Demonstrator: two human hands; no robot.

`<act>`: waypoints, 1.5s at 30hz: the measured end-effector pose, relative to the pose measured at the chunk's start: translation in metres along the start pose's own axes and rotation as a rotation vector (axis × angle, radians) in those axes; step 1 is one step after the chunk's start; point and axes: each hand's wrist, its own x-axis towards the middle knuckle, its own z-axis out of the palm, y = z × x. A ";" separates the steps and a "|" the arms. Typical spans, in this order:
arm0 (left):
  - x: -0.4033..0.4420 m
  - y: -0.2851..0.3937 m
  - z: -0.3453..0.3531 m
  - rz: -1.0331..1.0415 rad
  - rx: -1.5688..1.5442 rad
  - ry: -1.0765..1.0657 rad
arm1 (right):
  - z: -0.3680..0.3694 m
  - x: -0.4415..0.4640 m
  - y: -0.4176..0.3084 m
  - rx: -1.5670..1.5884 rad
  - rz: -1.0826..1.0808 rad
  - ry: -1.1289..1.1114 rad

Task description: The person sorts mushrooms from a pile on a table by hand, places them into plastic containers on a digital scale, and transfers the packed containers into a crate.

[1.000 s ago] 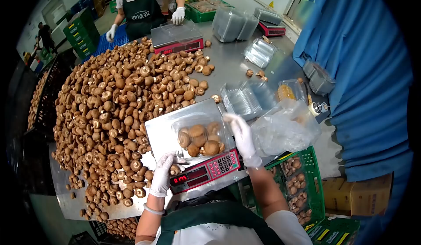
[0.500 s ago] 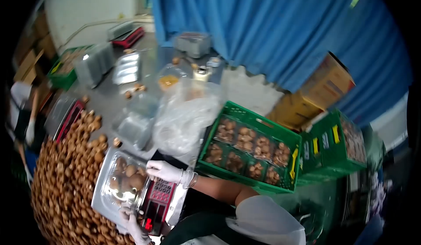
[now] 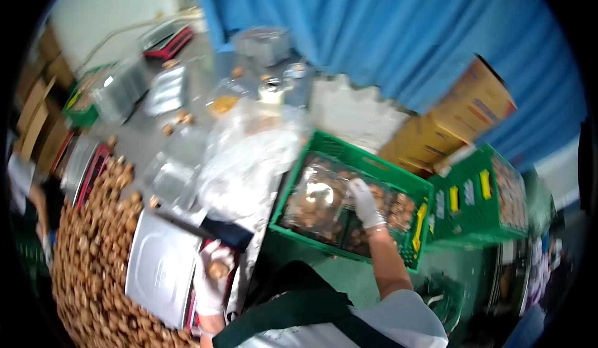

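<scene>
In a white glove, my right hand (image 3: 366, 205) grips the edge of a clear plastic box of mushrooms (image 3: 314, 193). That box is over the left part of a green crate (image 3: 349, 144), above other packed boxes. My left hand (image 3: 210, 282), also gloved, is curled round a single brown mushroom (image 3: 218, 269) beside the weighing scale (image 3: 161, 267). The scale's metal pan carries nothing, and my left hand hides most of its red keypad. A big heap of brown mushrooms (image 3: 93, 254) lies against the scale's left side.
Crumpled clear plastic bags (image 3: 246, 167) and clear trays (image 3: 171, 177) cover the table beyond the scale. Cardboard boxes (image 3: 451, 121) and another filled green crate (image 3: 467, 198) stand at the right. At the far left, a person's arm (image 3: 38, 205) is near a second scale (image 3: 93, 174).
The box of mushrooms has left the scale pan and is now over the green crate in my right hand. My left hand has moved to the scale's keypad side, holding a mushroom.
</scene>
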 end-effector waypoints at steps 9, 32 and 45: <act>-0.011 0.003 0.002 0.032 -0.534 -0.096 | 0.110 0.073 -0.127 -0.033 -0.318 -0.060; -0.171 -0.063 -0.096 0.478 -0.397 0.475 | 0.364 0.097 -0.197 -0.389 -0.928 -0.672; -0.168 0.062 -0.060 0.828 0.583 0.527 | 0.289 0.008 -0.313 -0.059 -1.526 -0.940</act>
